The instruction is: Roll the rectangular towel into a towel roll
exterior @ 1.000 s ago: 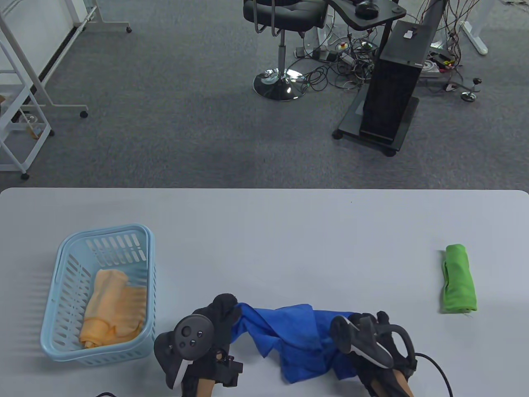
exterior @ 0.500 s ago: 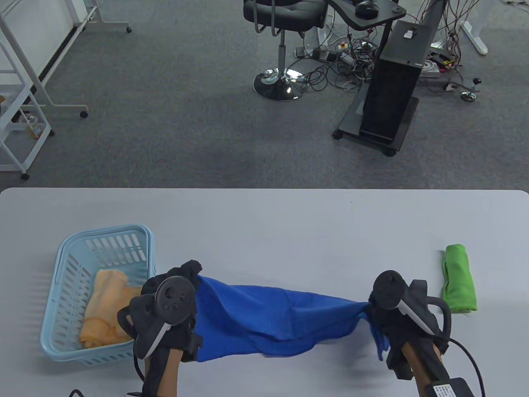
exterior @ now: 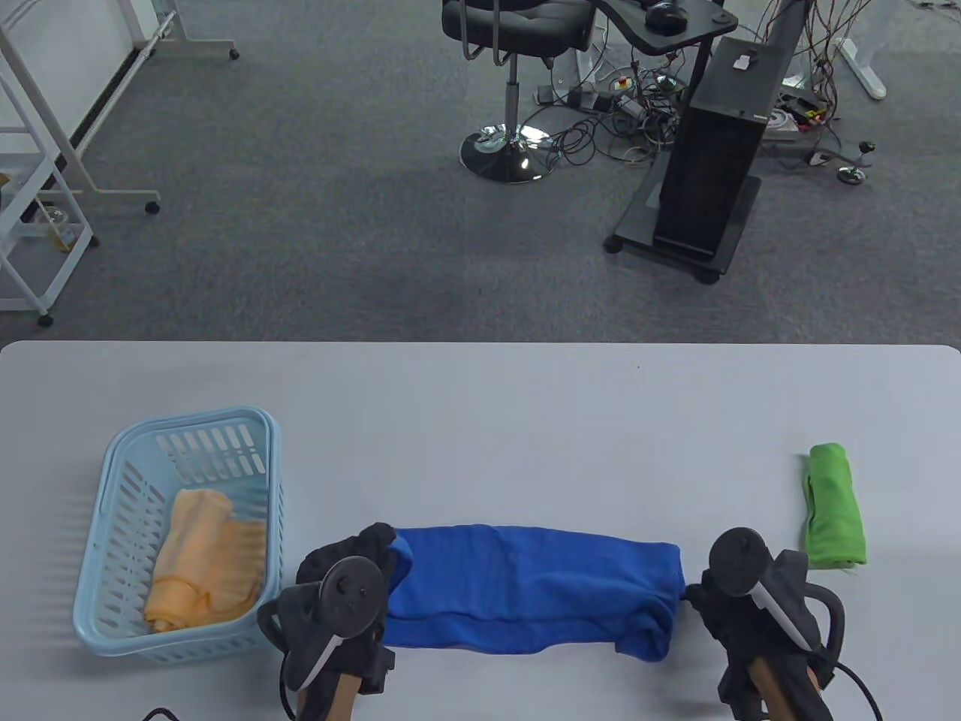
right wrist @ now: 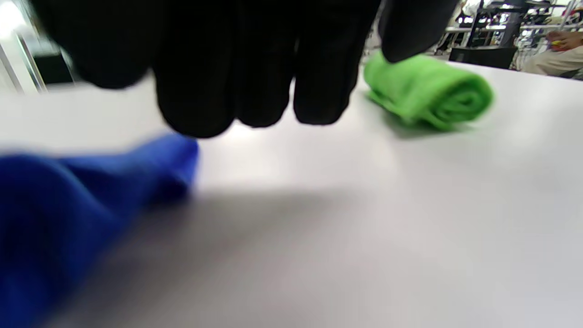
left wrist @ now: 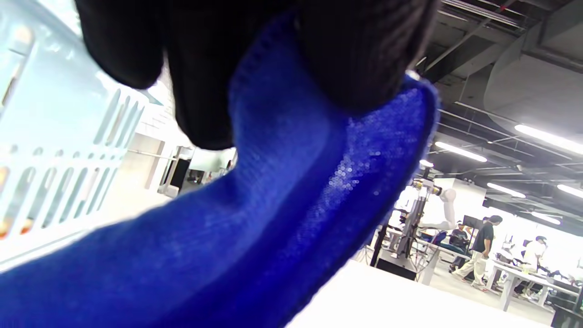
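The blue towel (exterior: 525, 586) lay on the table (exterior: 480, 420) near its front edge, folded into a long, loosely creased band between both hands. The left hand (exterior: 353, 578) pinched its left corner. The right hand (exterior: 739, 601) was at its right end; whether it gripped could not be determined.

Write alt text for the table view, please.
Two gloved hands, left hand and right hand, at the ends of a folded blue towel on a grey table. A basket holding an orange towel sits left; a rolled green towel lies right.
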A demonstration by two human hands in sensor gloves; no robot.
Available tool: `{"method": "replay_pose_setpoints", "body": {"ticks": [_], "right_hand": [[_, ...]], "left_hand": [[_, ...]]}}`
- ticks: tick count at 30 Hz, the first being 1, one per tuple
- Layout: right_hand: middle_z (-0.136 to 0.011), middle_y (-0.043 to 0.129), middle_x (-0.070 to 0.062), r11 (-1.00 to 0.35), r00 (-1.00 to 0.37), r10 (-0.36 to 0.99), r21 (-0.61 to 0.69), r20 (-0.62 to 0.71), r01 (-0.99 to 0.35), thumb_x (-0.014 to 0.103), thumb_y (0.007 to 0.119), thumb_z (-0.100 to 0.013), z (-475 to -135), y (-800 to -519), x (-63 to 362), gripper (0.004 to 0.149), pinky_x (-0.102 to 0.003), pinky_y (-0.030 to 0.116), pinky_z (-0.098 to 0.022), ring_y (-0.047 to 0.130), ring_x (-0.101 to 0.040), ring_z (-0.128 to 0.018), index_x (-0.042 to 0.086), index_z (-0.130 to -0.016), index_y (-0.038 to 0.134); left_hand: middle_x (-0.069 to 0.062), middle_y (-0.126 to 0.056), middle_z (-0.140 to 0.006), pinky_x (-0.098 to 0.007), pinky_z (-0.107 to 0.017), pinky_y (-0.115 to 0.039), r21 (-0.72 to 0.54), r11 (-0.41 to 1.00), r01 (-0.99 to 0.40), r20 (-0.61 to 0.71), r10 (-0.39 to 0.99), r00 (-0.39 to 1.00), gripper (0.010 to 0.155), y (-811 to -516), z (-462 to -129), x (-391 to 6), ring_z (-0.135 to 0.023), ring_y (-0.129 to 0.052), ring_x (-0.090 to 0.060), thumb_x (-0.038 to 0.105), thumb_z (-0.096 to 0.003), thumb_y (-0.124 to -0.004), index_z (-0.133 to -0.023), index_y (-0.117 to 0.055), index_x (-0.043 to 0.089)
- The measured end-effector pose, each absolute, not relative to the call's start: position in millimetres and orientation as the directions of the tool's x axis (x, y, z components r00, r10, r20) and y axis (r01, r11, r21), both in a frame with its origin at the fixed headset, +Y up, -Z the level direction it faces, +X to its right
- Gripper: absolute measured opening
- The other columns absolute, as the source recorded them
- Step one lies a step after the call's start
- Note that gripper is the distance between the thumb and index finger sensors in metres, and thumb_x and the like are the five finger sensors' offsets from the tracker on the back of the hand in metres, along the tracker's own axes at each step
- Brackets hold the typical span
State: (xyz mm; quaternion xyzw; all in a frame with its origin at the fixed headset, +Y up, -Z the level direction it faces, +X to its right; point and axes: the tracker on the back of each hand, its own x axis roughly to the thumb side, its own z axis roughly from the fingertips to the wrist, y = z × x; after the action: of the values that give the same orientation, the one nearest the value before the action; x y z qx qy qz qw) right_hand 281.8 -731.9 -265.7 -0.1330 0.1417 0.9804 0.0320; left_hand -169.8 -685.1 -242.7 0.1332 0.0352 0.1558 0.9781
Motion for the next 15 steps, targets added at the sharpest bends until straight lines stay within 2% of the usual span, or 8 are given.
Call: {"method": "replay_pose_setpoints", "body": {"ticks": [2, 3, 5, 7, 9, 10, 13, 15], "right_hand": [[-0.096, 0.067, -0.009, -0.885, -0.976, -0.043, 0.461, -0.214, -0.062, 0.037, 0.081, -0.032, -260, -752, 276, 0.054, -0.065, 0.049, -0.069, 0.073, -0.033, -0.089, 0.021, -0.083, 0.082], [-0.099, 0.059, -0.010, -0.869, -0.979, -0.030, 0.490, -0.203, -0.075, 0.041, 0.082, -0.031, -258, -758, 271, 0.066, -0.065, 0.046, -0.070, 0.067, -0.034, -0.092, 0.020, -0.092, 0.072], [-0.101, 0.050, -0.012, -0.883, -0.974, 0.082, 0.438, -0.212, -0.169, 0.049, 0.083, -0.027, -259, -768, 256, 0.079, -0.066, 0.042, -0.070, 0.059, -0.036, -0.094, 0.018, -0.097, 0.062], [-0.100, 0.049, -0.013, -0.895, -0.962, 0.138, 0.386, -0.236, -0.223, 0.048, 0.084, -0.026, -264, -774, 243, 0.078, -0.066, 0.040, -0.070, 0.058, -0.036, -0.092, 0.018, -0.095, 0.063], [-0.096, 0.057, -0.009, -0.923, -0.954, 0.158, 0.306, -0.254, -0.234, 0.042, 0.082, -0.028, -269, -774, 233, 0.057, -0.064, 0.043, -0.070, 0.063, -0.033, -0.088, 0.024, -0.083, 0.078], [-0.092, 0.066, -0.008, -0.942, -0.947, 0.177, 0.232, -0.269, -0.242, 0.039, 0.082, -0.028, -271, -772, 232, 0.051, -0.063, 0.048, -0.068, 0.071, -0.032, -0.084, 0.022, -0.075, 0.085], [-0.090, 0.070, -0.007, -0.933, -0.930, 0.215, 0.217, -0.299, -0.285, 0.038, 0.081, -0.029, -273, -758, 239, 0.049, -0.062, 0.052, -0.068, 0.077, -0.030, -0.082, 0.022, -0.075, 0.085], [-0.092, 0.069, -0.008, -0.961, -0.928, 0.174, 0.149, -0.329, -0.233, 0.037, 0.081, -0.030, -271, -739, 253, 0.049, -0.062, 0.053, -0.067, 0.077, -0.031, -0.083, 0.022, -0.076, 0.084]], "left_hand": [[-0.003, -0.108, -0.060, -0.058, -0.057, -0.075, 0.272, 0.915, -0.299, -0.013, 0.314, 0.949, 0.043, -685, -242, -167, -0.069, -0.104, -0.030, 0.036, -0.0400, -0.085, -0.082, -0.089, 0.028], [-0.003, -0.108, -0.060, -0.058, -0.057, -0.075, 0.272, 0.914, -0.300, -0.009, 0.314, 0.949, 0.043, -685, -242, -166, -0.069, -0.104, -0.030, 0.036, -0.0400, -0.085, -0.082, -0.089, 0.027], [-0.003, -0.107, -0.061, -0.058, -0.057, -0.075, 0.262, 0.919, -0.294, -0.004, 0.306, 0.952, 0.043, -687, -242, -163, -0.070, -0.104, -0.030, 0.037, -0.0401, -0.084, -0.082, -0.089, 0.027], [-0.003, -0.107, -0.061, -0.058, -0.057, -0.075, 0.253, 0.922, -0.293, -0.003, 0.303, 0.953, 0.043, -689, -241, -161, -0.070, -0.104, -0.030, 0.037, -0.0400, -0.084, -0.082, -0.089, 0.027], [-0.003, -0.107, -0.061, -0.058, -0.057, -0.075, 0.242, 0.920, -0.307, 0.001, 0.316, 0.949, 0.043, -691, -241, -160, -0.070, -0.104, -0.030, 0.037, -0.0401, -0.084, -0.082, -0.089, 0.027], [-0.003, -0.107, -0.061, -0.058, -0.057, -0.075, 0.241, 0.918, -0.315, 0.004, 0.324, 0.946, 0.043, -691, -240, -160, -0.070, -0.104, -0.030, 0.037, -0.0401, -0.084, -0.082, -0.089, 0.027], [-0.003, -0.107, -0.061, -0.058, -0.057, -0.075, 0.240, 0.915, -0.324, 0.006, 0.333, 0.943, 0.043, -692, -240, -160, -0.070, -0.104, -0.030, 0.037, -0.0401, -0.084, -0.082, -0.088, 0.027], [-0.003, -0.107, -0.061, -0.058, -0.057, -0.075, 0.239, 0.915, -0.325, 0.007, 0.334, 0.943, 0.043, -692, -240, -159, -0.069, -0.104, -0.031, 0.037, -0.0402, -0.084, -0.082, -0.088, 0.027]]}}
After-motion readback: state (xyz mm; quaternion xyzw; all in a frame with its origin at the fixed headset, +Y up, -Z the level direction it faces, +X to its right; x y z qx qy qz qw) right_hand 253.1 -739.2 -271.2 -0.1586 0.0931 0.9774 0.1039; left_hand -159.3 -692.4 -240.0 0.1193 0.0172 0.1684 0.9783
